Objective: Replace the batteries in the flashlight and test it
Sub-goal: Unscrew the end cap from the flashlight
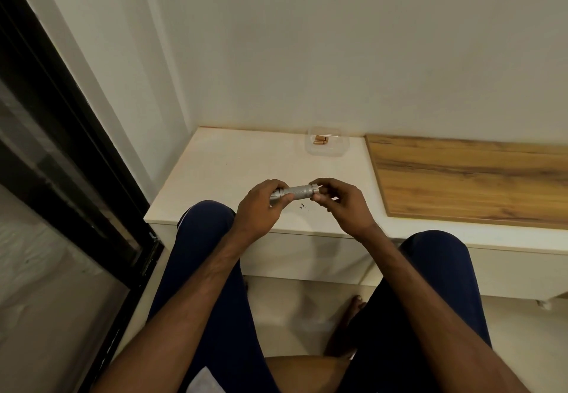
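The silver flashlight (294, 193) is held level above the white desk (221, 171), left hand (261, 208) gripping its barrel to steady it while right-hand fingers (322, 197) pinch the end cap, seemingly for twisting, batteries (321, 140) waiting in a clear container (327, 151) behind.

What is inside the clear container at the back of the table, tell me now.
Copper-coloured batteries, at least two, lie side by side in the clear container. Their exact count and anything beneath them cannot be seen.
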